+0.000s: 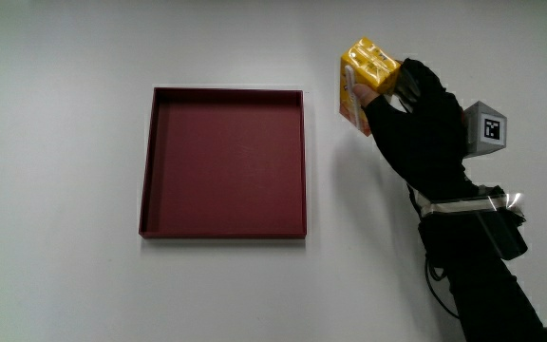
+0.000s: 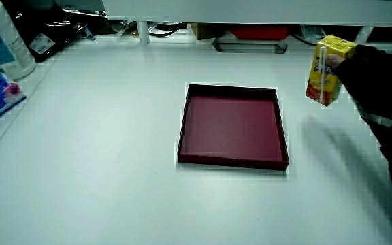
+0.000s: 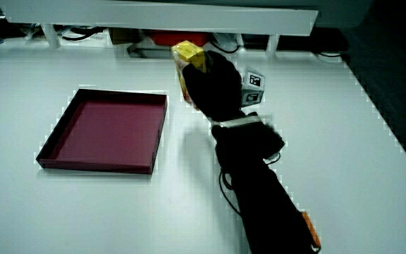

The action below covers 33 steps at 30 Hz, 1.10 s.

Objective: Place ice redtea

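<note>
The hand [image 1: 416, 119] is wrapping its fingers [image 1: 408, 84] around a yellow drink carton [image 1: 364, 84], holding it upright just beside the dark red tray [image 1: 222, 228], off that tray's corner farthest from the person. The tray is lying open on the white surface [image 1: 65, 142], with bare surface showing along all four of its edges.
</note>
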Motion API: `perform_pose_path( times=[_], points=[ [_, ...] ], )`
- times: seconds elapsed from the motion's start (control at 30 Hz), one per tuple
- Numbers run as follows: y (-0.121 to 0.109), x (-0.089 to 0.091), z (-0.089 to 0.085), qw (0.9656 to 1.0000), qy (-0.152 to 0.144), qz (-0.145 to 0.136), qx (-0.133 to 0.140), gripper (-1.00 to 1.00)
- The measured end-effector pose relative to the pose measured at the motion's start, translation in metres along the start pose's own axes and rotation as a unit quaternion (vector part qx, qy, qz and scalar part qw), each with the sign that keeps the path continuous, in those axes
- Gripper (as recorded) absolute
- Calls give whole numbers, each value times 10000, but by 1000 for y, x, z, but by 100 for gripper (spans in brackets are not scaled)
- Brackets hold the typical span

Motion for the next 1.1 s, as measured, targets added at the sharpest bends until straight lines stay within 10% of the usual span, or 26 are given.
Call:
perform_pose_path(
  times=[0.47,1.1],
  points=[
    [3,42,35,9978,12,-463,479,0],
    [-2,73,45,9946,668,-651,446,-12]
  ],
)
